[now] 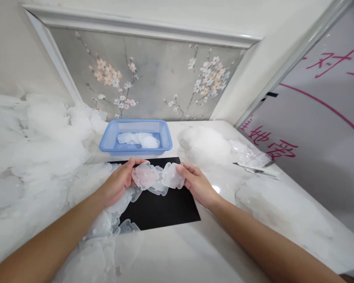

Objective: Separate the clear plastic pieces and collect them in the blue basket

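Note:
My left hand pinches a translucent plastic piece, a flat rounded square with small tabs at its edge. In my right hand is a second piece of the same kind, held between thumb and fingers. Between and below them a third translucent piece shows over the black mat; I cannot tell whether it is held or lying there. More such pieces overlap the mat's left side.
Behind the mat stands a blue basket with several pieces inside. A large heap of pieces covers the left side. At the right are a white pile, a clear plastic bag and a whiteboard with red writing.

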Tool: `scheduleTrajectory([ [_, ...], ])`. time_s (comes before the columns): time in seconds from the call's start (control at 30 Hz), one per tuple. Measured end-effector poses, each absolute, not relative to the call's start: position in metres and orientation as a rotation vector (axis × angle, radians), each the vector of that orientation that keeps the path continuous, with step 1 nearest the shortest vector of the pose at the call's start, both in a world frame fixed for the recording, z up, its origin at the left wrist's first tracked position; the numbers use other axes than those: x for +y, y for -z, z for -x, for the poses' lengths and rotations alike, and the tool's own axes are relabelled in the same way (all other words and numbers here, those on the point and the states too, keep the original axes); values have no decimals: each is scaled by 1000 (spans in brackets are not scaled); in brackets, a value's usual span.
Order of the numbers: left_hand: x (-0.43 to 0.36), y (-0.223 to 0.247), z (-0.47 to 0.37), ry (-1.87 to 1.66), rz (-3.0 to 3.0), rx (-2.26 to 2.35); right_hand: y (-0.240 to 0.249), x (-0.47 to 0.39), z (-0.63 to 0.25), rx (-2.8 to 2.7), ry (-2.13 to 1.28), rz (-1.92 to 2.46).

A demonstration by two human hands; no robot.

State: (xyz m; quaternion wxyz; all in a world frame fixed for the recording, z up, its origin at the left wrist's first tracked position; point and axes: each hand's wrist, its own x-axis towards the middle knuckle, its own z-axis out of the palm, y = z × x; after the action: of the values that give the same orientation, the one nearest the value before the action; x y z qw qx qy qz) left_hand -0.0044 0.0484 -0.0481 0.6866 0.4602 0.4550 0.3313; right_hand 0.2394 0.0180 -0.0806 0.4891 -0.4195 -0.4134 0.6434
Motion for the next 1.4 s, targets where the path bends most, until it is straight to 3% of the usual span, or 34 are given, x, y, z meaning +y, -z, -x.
scheduleTrajectory([
  [0.27,37,48,5,-679,-1200,833,64,19,-208,-1239,-1502,1024],
  [0.37,35,51,4,-709,-1204,760,61,25,-204,-1248,-1336,1035],
  [0.5,38,52,1,-950,-1343,971,59,31,-222,-1203,-1130,1160],
  [0.6,40,52,1,-1058,-1578,1223,58,26,-232,-1538,-998,1344],
  [0.83,38,61,0,-746,-2010,1357,74,15,-219,-2030,-678,1516],
  [1.0,40,61,-1,-599,-2165,1349,74,19,-223,-1850,-833,1426],
  [1.2,43,53,-2,-820,-2010,1421,70,24,-230,-1499,-1262,1311],
  [1.4,47,48,2,-1012,-1498,1342,65,29,-237,-1119,-1533,1223],
])
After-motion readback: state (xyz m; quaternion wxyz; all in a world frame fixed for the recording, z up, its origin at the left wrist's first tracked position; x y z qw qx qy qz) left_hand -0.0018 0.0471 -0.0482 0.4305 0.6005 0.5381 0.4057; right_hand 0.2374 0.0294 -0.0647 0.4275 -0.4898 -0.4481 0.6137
